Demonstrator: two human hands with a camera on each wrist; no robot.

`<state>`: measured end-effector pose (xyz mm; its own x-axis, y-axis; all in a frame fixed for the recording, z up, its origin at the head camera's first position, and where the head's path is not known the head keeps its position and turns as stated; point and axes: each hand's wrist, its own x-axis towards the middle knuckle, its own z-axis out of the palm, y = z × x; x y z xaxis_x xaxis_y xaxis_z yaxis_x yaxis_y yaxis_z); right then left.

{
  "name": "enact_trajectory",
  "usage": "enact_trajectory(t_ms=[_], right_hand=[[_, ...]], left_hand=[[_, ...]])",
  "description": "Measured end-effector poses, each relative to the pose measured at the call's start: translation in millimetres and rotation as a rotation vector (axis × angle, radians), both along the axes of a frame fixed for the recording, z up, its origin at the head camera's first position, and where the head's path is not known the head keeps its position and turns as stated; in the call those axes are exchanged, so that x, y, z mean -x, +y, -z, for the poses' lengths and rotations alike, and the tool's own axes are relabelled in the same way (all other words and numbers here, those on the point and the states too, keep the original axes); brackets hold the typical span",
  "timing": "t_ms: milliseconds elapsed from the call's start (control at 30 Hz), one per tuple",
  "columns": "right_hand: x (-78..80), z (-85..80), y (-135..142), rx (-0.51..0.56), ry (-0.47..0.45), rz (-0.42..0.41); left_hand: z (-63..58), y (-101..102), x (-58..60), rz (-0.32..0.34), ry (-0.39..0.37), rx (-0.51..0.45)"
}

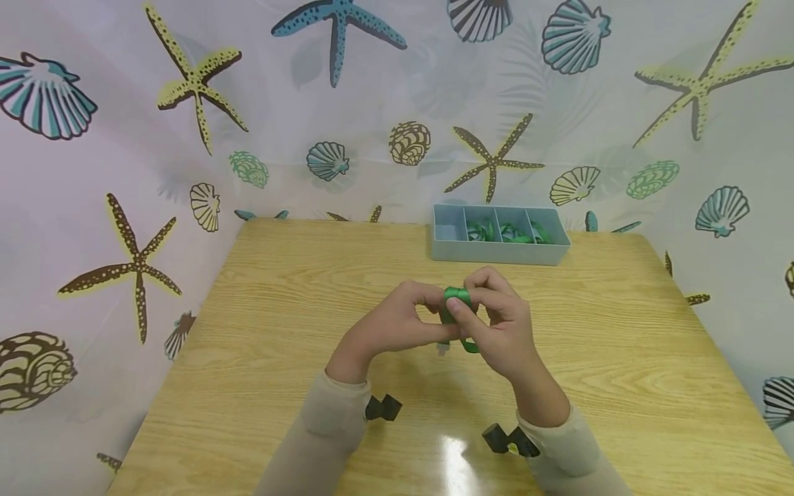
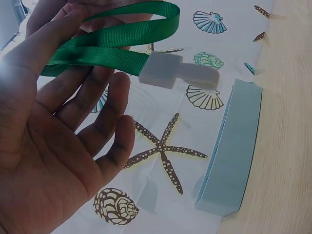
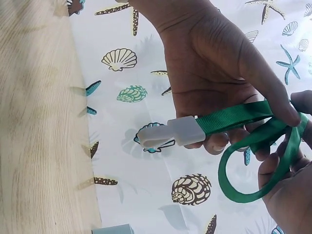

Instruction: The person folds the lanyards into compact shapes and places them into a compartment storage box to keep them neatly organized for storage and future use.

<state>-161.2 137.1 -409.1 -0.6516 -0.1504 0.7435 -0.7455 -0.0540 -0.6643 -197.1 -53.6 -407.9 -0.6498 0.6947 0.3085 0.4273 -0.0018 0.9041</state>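
Note:
Both hands meet above the middle of the table around a green lanyard [image 1: 457, 294] with a white plastic clip [image 3: 168, 132] at its end. My left hand [image 1: 403, 320] pinches the folded strap between thumb and fingers, its other fingers loosely bent in the left wrist view. From the other side my right hand [image 1: 505, 324] grips the strap, its thumb pressed on the green band. A loop of the lanyard [image 3: 239, 197] hangs below the fingers, and the clip [image 2: 178, 70] sticks out towards the body.
At the table's back edge stands a blue-grey tray [image 1: 496, 253] with compartments. Green lanyards [image 1: 513, 234] lie in several of them; the leftmost compartment [image 1: 449, 224] shows its bare floor. A curtain [image 1: 372, 186] printed with shells and starfish surrounds the wooden table [image 1: 279, 303].

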Motion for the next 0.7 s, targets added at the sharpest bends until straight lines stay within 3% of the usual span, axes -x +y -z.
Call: enact_trajectory(t_ms=[700], right_hand=[[1.5,-0.3,2.4,0.024,0.005,-0.002]], left_hand=[[-5.6,1.3,-3.8,-0.018,0.029,0.003]])
